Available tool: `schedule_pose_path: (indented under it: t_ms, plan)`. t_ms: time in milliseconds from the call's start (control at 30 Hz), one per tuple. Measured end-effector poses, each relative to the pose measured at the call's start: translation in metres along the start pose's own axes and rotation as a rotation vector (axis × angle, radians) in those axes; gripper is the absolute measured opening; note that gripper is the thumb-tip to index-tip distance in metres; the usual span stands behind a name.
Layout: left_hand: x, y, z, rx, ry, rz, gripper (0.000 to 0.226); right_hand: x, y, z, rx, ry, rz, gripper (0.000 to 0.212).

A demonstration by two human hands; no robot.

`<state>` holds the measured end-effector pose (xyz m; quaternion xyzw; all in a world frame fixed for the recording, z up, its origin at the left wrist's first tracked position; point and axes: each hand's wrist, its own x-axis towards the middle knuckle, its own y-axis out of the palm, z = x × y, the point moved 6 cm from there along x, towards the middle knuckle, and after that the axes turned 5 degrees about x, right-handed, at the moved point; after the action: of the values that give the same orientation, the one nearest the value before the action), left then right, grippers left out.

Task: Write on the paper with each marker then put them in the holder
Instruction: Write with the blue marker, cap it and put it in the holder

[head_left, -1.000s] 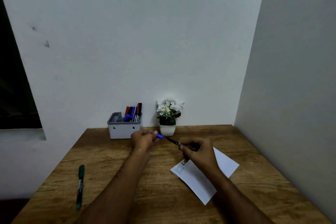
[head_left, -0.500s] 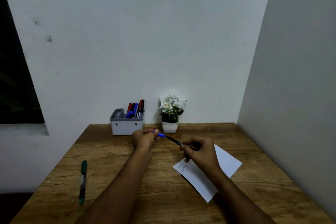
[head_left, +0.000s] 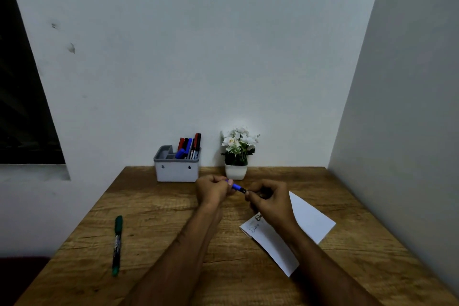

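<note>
Above the desk [head_left: 159,211], the left hand [head_left: 213,190] pinches a blue cap [head_left: 234,186] while the right hand [head_left: 269,202] grips the marker [head_left: 243,190]. Paper [head_left: 308,218] lies beneath; holder [head_left: 176,169] stands behind, green marker [head_left: 117,243] far left.

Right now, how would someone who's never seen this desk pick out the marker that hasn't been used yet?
Start at the brown wooden table against the white wall and look to its near left part, well away from the white sheet of paper. The green marker lies there flat and alone, untouched by the hands, the only marker neither held nor standing in the grey plastic holder.
</note>
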<state>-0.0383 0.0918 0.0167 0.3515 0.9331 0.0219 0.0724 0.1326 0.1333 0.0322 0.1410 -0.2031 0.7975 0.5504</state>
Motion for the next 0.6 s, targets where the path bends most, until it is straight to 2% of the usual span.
schedule_pose_path:
  t_ms: [133,300,433,533,600]
  plan:
    - [0.003,-0.006,-0.004,-0.058,-0.002,-0.034,0.016,0.006,0.011,0.003,0.009,-0.025,0.01,0.011]
    - [0.001,-0.012,-0.013,-0.164,-0.007,0.011,0.041,0.021,0.038,0.006,-0.038,-0.069,0.002,0.008]
    - [0.012,-0.04,-0.028,-0.005,0.132,-0.11,0.051,0.028,0.069,0.011,-0.106,-0.085,0.133,0.008]
    - [0.018,-0.062,-0.044,0.167,0.271,-0.151,0.041,0.032,0.092,0.013,-0.29,-0.108,0.223,0.019]
    - [0.021,-0.073,-0.055,0.247,0.35,-0.158,0.037,0.036,0.108,0.016,-0.358,-0.12,0.27,0.016]
